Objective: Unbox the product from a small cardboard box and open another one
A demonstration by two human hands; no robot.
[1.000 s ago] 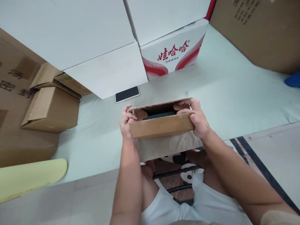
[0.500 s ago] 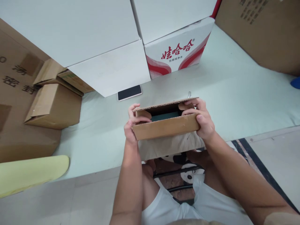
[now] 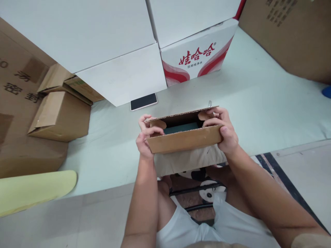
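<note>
A small brown cardboard box [image 3: 184, 140] is between my two hands, its open side tilted up toward me. Inside it lies a teal, flat-topped item [image 3: 181, 128] whose kind I cannot make out. My left hand [image 3: 148, 137] grips the box's left end, the thumb outside and a finger bent in over the edge. At the right end, my right hand [image 3: 225, 132] holds the wall with its thumb on the front and fingers reaching inside by a small flap [image 3: 205, 115]. A thin shiny object [image 3: 210, 103] shows just behind the box; its kind is unclear.
A phone [image 3: 143, 102] lies on the pale green cloth [image 3: 258, 103] before white cartons [image 3: 124, 75] and a red-and-white carton [image 3: 193, 62]. Brown boxes [image 3: 62, 117] stand left, a large brown carton [image 3: 289, 38] right. A yellow rounded object [image 3: 38, 189] sits at the left edge.
My left hand's fingers have shifted slightly outward along the box's left end, showing more of the inner flap there. The box is still held in nearly the same spot.
</note>
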